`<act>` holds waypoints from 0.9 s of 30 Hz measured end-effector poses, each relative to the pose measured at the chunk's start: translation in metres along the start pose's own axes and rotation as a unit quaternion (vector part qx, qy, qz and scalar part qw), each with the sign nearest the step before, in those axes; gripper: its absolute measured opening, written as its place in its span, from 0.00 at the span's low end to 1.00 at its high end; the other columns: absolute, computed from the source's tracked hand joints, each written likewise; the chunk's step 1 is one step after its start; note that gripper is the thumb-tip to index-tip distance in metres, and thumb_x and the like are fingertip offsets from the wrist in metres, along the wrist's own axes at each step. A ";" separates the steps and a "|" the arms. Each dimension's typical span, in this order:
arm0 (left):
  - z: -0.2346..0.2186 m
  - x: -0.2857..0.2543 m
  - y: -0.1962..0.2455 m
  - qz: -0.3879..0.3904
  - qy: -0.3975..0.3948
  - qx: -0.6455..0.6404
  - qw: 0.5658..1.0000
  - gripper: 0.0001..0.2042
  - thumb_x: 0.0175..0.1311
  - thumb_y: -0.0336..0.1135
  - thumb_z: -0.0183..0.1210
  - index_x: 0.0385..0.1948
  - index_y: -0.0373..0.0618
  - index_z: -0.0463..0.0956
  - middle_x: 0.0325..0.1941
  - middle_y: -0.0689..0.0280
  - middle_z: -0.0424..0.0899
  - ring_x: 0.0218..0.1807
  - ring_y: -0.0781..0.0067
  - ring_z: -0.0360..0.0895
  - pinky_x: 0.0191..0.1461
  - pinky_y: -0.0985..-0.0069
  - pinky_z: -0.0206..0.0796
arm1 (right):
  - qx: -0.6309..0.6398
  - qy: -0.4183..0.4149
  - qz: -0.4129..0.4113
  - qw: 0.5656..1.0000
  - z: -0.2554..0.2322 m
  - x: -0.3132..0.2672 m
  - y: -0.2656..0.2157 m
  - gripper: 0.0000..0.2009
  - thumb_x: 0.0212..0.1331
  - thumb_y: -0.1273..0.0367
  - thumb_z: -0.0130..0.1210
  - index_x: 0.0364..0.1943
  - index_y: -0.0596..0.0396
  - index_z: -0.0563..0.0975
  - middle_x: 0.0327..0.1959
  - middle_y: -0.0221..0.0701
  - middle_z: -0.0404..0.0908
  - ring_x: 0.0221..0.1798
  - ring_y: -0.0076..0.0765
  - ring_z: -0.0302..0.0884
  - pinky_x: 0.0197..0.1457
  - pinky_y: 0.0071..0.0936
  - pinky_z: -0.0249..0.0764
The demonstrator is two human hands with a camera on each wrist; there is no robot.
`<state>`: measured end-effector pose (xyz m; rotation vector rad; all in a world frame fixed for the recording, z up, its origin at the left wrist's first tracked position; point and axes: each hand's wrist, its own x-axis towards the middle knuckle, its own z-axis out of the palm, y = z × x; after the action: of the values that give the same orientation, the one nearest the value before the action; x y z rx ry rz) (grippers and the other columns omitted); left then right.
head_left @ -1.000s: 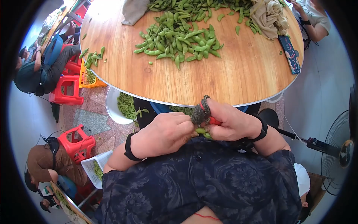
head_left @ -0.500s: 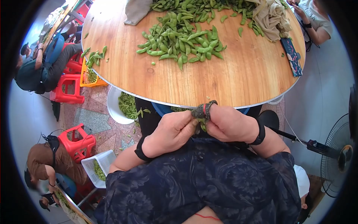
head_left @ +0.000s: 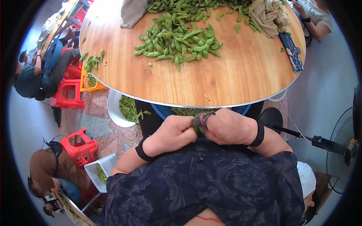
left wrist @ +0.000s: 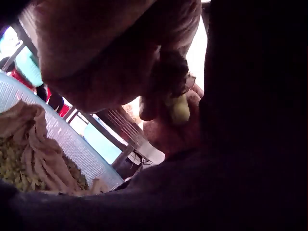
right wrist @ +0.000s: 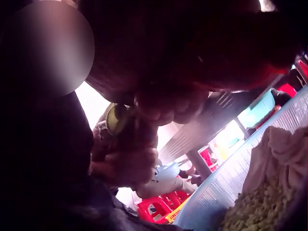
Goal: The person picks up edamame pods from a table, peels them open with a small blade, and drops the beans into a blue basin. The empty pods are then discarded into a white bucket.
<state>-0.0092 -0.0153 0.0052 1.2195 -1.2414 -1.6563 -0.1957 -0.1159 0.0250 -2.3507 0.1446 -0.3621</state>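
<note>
Low in front of the dark shirt, my left hand (head_left: 171, 133) and right hand (head_left: 232, 128) meet with fingers curled. A dark finger wrap (head_left: 200, 121) with a red band sits on the right hand, where the hands meet. Between the fingers, a green bean pod (left wrist: 180, 109) shows in the left wrist view; the right wrist view also catches the pod (right wrist: 115, 119), pinched by both hands. From the head view the fingers hide it. Just beyond the hands, a blue basin (head_left: 160, 110) of shelled beans (head_left: 188, 111) stands under the table edge.
A round wooden table (head_left: 120, 75) bears a heap of pods (head_left: 177, 41), cloths (head_left: 267, 17) and a patterned case (head_left: 290, 52). A white bucket (head_left: 114, 107) of pods stands left. At right is a fan (head_left: 341, 150). People and red stools (head_left: 69, 94) are at left.
The hands have come lower, closer to the shirt, and turned inward. Green pods that showed at the fingers earlier are now hidden in the head view, and more of the basin shows.
</note>
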 end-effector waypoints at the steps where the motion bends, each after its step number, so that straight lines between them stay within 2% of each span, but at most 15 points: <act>1: 0.003 0.000 -0.001 0.083 0.013 0.112 0.990 0.08 0.61 0.26 0.48 0.21 0.36 0.69 0.17 0.66 0.72 0.22 0.83 0.67 0.26 0.77 0.62 | 0.018 -0.023 0.010 1.000 -0.001 0.000 0.000 0.08 0.52 0.74 0.53 0.34 0.61 0.67 0.17 0.43 0.72 0.20 0.54 0.74 0.21 0.40 0.70; 2: 0.002 -0.001 0.001 0.084 0.012 0.112 0.990 0.08 0.61 0.26 0.48 0.21 0.36 0.69 0.17 0.66 0.72 0.22 0.83 0.67 0.26 0.77 0.62 | 0.017 -0.023 0.010 1.000 -0.001 0.000 0.000 0.08 0.52 0.74 0.53 0.34 0.61 0.67 0.17 0.43 0.72 0.20 0.54 0.74 0.21 0.40 0.70; 4: -0.005 -0.005 0.009 0.040 0.003 0.046 0.998 0.09 0.60 0.26 0.48 0.19 0.36 0.67 0.16 0.65 0.71 0.21 0.82 0.66 0.25 0.77 0.61 | 0.082 0.049 0.092 0.991 0.000 0.000 0.000 0.07 0.53 0.75 0.52 0.34 0.61 0.68 0.18 0.44 0.72 0.22 0.55 0.74 0.23 0.40 0.70; 5: -0.010 -0.007 0.008 0.064 0.004 0.022 0.998 0.08 0.58 0.25 0.49 0.18 0.37 0.66 0.15 0.65 0.68 0.19 0.80 0.64 0.23 0.75 0.59 | 0.081 0.049 0.091 0.991 0.000 -0.003 0.002 0.07 0.53 0.75 0.52 0.34 0.61 0.68 0.18 0.44 0.72 0.22 0.55 0.74 0.23 0.40 0.70; 7: -0.019 -0.009 -0.001 0.111 0.018 0.052 0.992 0.08 0.58 0.24 0.50 0.18 0.37 0.66 0.15 0.65 0.66 0.19 0.78 0.63 0.22 0.75 0.58 | 0.079 0.031 0.188 0.979 0.002 -0.012 0.008 0.09 0.51 0.75 0.53 0.38 0.61 0.74 0.24 0.42 0.75 0.27 0.49 0.75 0.30 0.34 0.72; 8: -0.022 -0.010 -0.003 0.156 0.030 0.082 0.984 0.08 0.57 0.24 0.50 0.18 0.38 0.66 0.14 0.65 0.64 0.18 0.77 0.61 0.22 0.74 0.57 | 0.081 0.030 0.187 0.978 0.002 -0.014 0.006 0.09 0.51 0.75 0.53 0.38 0.61 0.74 0.24 0.42 0.75 0.27 0.49 0.75 0.30 0.34 0.72; 9: -0.023 -0.009 -0.001 0.181 0.041 0.138 0.973 0.06 0.51 0.23 0.53 0.18 0.39 0.66 0.14 0.64 0.62 0.16 0.70 0.62 0.21 0.71 0.56 | 0.076 0.047 0.177 0.980 -0.001 -0.014 0.003 0.08 0.52 0.75 0.53 0.36 0.61 0.71 0.22 0.43 0.74 0.25 0.52 0.75 0.28 0.37 0.71; 10: -0.022 -0.008 0.000 0.181 0.042 0.138 0.973 0.06 0.51 0.23 0.53 0.18 0.39 0.66 0.14 0.64 0.62 0.16 0.70 0.62 0.21 0.71 0.56 | 0.072 0.065 0.167 0.981 -0.004 -0.013 -0.001 0.08 0.52 0.74 0.53 0.34 0.61 0.69 0.20 0.43 0.73 0.24 0.55 0.74 0.25 0.40 0.70; 11: -0.020 -0.005 0.002 0.229 0.064 0.213 0.948 0.05 0.48 0.23 0.54 0.17 0.39 0.66 0.15 0.62 0.63 0.16 0.65 0.63 0.21 0.70 0.57 | 0.071 0.065 0.167 0.981 -0.008 -0.011 -0.007 0.08 0.52 0.74 0.53 0.34 0.61 0.69 0.20 0.43 0.73 0.24 0.55 0.74 0.25 0.40 0.70; 13: -0.015 -0.002 0.005 0.277 0.102 0.314 0.903 0.07 0.40 0.23 0.56 0.16 0.40 0.66 0.16 0.60 0.65 0.18 0.57 0.66 0.21 0.66 0.58 | 0.200 0.052 0.196 0.959 -0.014 -0.003 -0.019 0.08 0.52 0.74 0.54 0.33 0.61 0.68 0.21 0.43 0.72 0.25 0.54 0.74 0.26 0.39 0.69; 17: -0.012 0.000 0.003 0.296 0.127 0.337 0.885 0.07 0.40 0.23 0.57 0.16 0.40 0.66 0.16 0.61 0.64 0.18 0.58 0.67 0.21 0.67 0.58 | 0.148 0.021 0.179 0.972 0.000 0.003 -0.007 0.10 0.50 0.75 0.54 0.33 0.61 0.67 0.24 0.44 0.72 0.28 0.54 0.74 0.28 0.39 0.71; 19: -0.011 0.001 -0.001 0.347 0.117 0.323 0.873 0.06 0.40 0.20 0.56 0.18 0.40 0.67 0.14 0.61 0.60 0.16 0.59 0.62 0.19 0.67 0.51 | 0.088 0.020 0.154 0.984 0.010 0.006 -0.004 0.10 0.49 0.74 0.55 0.34 0.61 0.67 0.26 0.45 0.72 0.28 0.55 0.74 0.29 0.40 0.72; 22: -0.016 -0.009 0.004 0.304 0.137 0.337 0.880 0.07 0.40 0.24 0.58 0.17 0.41 0.66 0.16 0.60 0.63 0.18 0.58 0.66 0.21 0.66 0.58 | -0.006 0.019 0.081 0.997 0.021 0.006 -0.004 0.11 0.49 0.74 0.54 0.35 0.60 0.67 0.31 0.47 0.73 0.29 0.56 0.75 0.30 0.43 0.73; 26: -0.044 -0.042 0.000 0.252 0.251 0.320 0.878 0.07 0.46 0.22 0.56 0.16 0.41 0.65 0.14 0.61 0.62 0.15 0.59 0.63 0.20 0.66 0.52 | -0.059 -0.024 0.086 0.994 0.001 0.011 -0.008 0.12 0.51 0.74 0.53 0.40 0.60 0.68 0.31 0.46 0.74 0.28 0.55 0.76 0.27 0.43 0.73; 27: -0.054 -0.054 -0.005 0.214 0.295 0.289 0.885 0.08 0.48 0.23 0.56 0.16 0.40 0.66 0.14 0.61 0.63 0.15 0.61 0.64 0.19 0.67 0.53 | -0.059 -0.042 0.126 0.989 -0.009 0.013 -0.010 0.12 0.52 0.74 0.53 0.41 0.59 0.69 0.28 0.46 0.74 0.27 0.56 0.76 0.27 0.44 0.72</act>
<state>0.0580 0.0206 0.0097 1.5011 -1.4921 -0.5229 -0.1857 -0.1174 0.0406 -2.4216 0.4293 -0.1342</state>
